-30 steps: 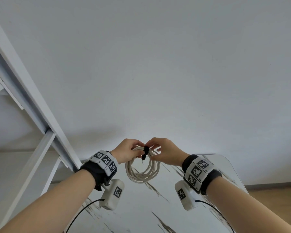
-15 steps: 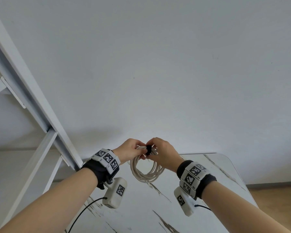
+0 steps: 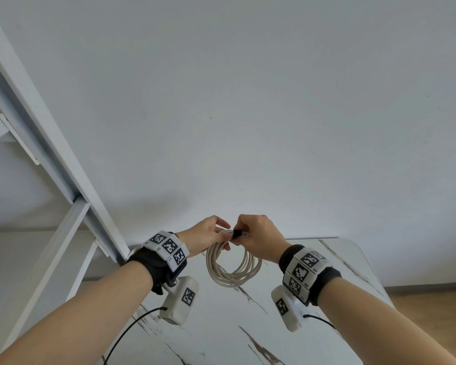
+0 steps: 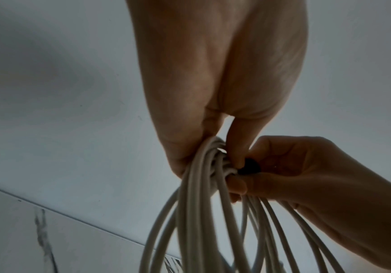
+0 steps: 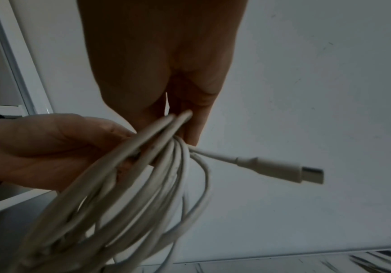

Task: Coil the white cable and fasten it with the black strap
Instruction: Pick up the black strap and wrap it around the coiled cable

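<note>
Both hands hold the white cable [image 3: 233,264] up above the table [image 3: 334,262]. The left hand [image 3: 208,237] curls its fingers [image 4: 238,146] round the gathered top of the coil, and the loops hang down below them. Just beside it, the right hand [image 3: 258,239] pinches the black strap [image 3: 238,233], which sits on the bundle between its thumb and fingertips. A white plug [image 5: 280,169] sticks out past the right fingers [image 5: 195,127], free in the air.
</note>
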The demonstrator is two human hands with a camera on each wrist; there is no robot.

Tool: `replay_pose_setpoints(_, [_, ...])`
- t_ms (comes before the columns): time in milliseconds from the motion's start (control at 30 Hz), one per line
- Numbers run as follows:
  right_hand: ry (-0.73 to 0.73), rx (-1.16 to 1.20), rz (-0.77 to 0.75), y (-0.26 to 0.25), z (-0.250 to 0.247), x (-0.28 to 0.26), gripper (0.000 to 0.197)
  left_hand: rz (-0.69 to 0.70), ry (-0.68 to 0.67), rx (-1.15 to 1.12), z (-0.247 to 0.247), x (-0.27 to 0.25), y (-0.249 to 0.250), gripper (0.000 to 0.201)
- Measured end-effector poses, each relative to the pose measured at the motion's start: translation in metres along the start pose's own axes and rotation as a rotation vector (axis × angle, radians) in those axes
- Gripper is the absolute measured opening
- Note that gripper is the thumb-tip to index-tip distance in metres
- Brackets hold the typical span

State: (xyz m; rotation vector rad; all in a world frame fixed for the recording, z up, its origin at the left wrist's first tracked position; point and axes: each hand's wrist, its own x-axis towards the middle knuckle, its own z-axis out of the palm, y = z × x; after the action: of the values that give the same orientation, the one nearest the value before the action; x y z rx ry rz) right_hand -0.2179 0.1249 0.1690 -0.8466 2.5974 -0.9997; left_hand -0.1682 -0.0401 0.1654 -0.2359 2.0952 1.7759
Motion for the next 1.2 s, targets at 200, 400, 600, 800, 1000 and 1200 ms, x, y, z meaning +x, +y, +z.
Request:
replay_pose_setpoints(200, [0.006,0.157,0.085,0.007,0.003,0.001,0.011,-0.012,-0.032,-0.088,0.000,0.000,-0.002,0.029])
replay_pose_setpoints(400, [-0.090,0.269,0.132,0.019,0.003,0.000,0.027,-0.037,0.006,-0.254,-0.007,-0.001,-0.016,0.025])
replay_pose_setpoints(600, [-0.185,0.342,0.205,0.034,0.008,-0.005,0.029,-0.067,0.010,-0.359,-0.015,0.000,-0.032,0.017])
replay_pose_setpoints(800, [-0.218,0.602,0.349,0.040,0.032,-0.011,0.032,-0.138,0.054,-0.433,-0.013,0.004,-0.058,0.024])
replay_pose_setpoints(1000, [-0.181,0.718,0.536,0.056,0.066,-0.014,0.027,-0.273,0.159,-0.494,-0.015,0.014,-0.095,0.027])
replay_pose_setpoints(1200, [-0.136,0.779,0.729,0.083,0.108,-0.017,0.027,-0.386,0.115,-0.482,-0.015,0.023,-0.142,0.037])
